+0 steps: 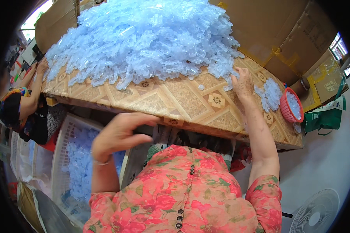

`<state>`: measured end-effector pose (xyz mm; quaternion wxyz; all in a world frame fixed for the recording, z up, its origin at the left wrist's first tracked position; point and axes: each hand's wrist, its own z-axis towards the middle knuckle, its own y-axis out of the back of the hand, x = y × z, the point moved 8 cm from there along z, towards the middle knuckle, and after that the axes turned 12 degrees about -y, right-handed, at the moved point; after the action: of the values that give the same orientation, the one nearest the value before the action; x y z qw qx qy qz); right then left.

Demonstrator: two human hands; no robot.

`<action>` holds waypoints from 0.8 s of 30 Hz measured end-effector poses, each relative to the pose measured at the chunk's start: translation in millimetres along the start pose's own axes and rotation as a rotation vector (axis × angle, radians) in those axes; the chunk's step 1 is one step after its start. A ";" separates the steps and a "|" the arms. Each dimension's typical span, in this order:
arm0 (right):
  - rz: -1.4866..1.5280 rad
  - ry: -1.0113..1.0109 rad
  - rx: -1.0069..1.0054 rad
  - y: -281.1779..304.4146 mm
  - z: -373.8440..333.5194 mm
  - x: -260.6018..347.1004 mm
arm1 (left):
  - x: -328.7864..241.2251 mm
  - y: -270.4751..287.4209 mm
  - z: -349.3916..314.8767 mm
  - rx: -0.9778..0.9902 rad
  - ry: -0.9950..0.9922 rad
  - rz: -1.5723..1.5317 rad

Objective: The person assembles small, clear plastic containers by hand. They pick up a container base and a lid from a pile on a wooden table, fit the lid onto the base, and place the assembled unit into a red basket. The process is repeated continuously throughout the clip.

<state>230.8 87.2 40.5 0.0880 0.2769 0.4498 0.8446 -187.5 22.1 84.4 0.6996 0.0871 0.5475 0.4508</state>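
A large heap of small clear, bluish plastic pieces (144, 42) covers the far part of the table. At the heap's right edge, my right hand (243, 82) has its fingers curled in against a few of these pieces, and the fingertips are partly hidden. My left hand (122, 134) hovers by the table's front edge with thumb and fingers apart, holding nothing. Beneath it stands a white plastic basket (59, 155) with many similar bluish pieces inside. A smaller pile of pieces (269, 95) lies to the right of my right forearm.
The table (190, 105) has a wood-patterned cover. A red basket (286, 110) holding pieces sits at its right end, near a green bag (324, 116). Cardboard (276, 31) stands behind. Another person's arm (33, 93) reaches in at left. A white fan (317, 213) stands lower right.
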 end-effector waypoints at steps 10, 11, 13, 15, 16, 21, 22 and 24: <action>0.283 0.112 -0.006 26.4 -20.4 8.4 | 20.2 -120.3 96.0 0.115 -0.072 -0.543; 0.363 0.200 -0.061 42.9 -35.9 19.0 | 30.2 -124.1 95.7 0.059 -0.031 -0.635; 0.442 0.327 -0.070 72.4 -68.0 39.0 | 48.1 -132.0 98.4 -0.073 0.057 -0.856; 0.505 0.406 -0.049 94.2 -101.3 51.7 | 50.8 -129.5 103.8 -0.168 0.199 -1.000; 0.529 0.429 -0.020 100.6 -117.2 56.9 | 53.1 -130.5 105.2 -0.218 0.271 -1.072; 0.687 0.467 0.120 107.6 -155.6 63.5 | 40.3 -152.1 122.1 -0.149 0.179 -1.154; 0.677 0.428 0.089 109.9 -156.5 58.9 | 34.8 -154.4 123.3 -0.150 0.202 -1.182; 0.660 0.355 0.028 116.5 -157.7 53.2 | 33.4 -158.0 125.5 -0.217 0.216 -1.198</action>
<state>112.0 -71.4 85.7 -0.2720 0.2574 0.3563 0.8561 2.9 1.7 12.5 0.7768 -0.3531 0.5200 0.0389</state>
